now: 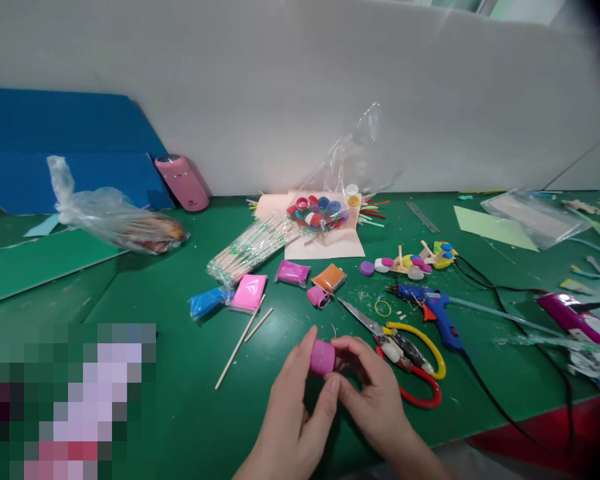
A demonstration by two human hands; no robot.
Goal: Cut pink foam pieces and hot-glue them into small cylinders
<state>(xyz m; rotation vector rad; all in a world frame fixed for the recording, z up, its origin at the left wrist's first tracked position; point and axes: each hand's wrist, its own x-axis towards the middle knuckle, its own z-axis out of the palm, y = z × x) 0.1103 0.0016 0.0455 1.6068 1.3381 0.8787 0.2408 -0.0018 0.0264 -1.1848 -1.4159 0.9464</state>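
Note:
Between both hands, over the front of the green table [175, 413], is a short pink cylinder [323, 357] that looks like a bottle cap with a soft pink covering. My left hand [295, 393] grips its left side with fingers and thumb. From the right, my right hand [373, 387] pinches it with bent fingertips. Just beyond the hands lie a torn pink clay packet [319, 297] and an orange clay packet [331, 277]. Large scissors [405, 350] with red and yellow handles rest right beside my right hand. Two wooden sticks [239, 347] lie to the left.
A blue hot glue gun [433, 308] with a trailing black cord lies at right. Further back are bagged bottle caps [320, 213], packed sticks [250, 250], a pink flask [183, 183] and a colourful clay-and-stick figure [410, 262]. A pixelated patch covers the lower left.

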